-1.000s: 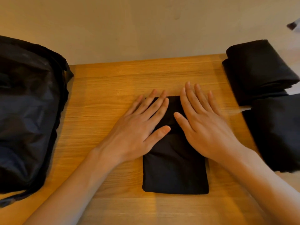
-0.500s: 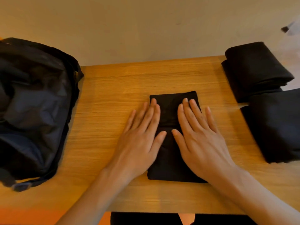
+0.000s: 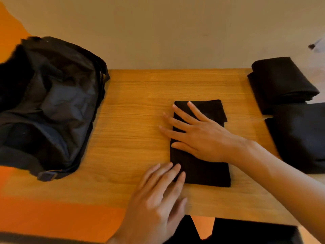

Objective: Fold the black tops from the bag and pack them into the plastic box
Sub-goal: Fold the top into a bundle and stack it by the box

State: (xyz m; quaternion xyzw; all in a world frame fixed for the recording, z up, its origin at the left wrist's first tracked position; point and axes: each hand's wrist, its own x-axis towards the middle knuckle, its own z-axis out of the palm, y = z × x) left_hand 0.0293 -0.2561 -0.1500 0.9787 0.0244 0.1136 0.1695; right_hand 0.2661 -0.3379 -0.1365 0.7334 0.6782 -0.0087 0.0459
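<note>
Right hand (image 3: 202, 136): laid flat and open, palm down, on the far half of the top (image 3: 207, 173). Fingers are spread and pointed left, with two tips past the top's left edge.

Left hand (image 3: 158, 196): open, fingers straight, tips set against the top's near-left corner. Nothing is gripped by either hand.

The top is found mid-surface (image 3: 131, 120), folded to a narrow rectangle. Its long axis runs near to far, and the far layer sits slightly askew.

The near short end is closest to the left hand. The right hand is reached in across the right long edge. A last fold, if judged needed, would be taken from the near end to the far end, along that axis.

Folded tops (image 3: 281, 81) are noted at far right, the bag (image 3: 52, 103) at left. The box is not made out.
</note>
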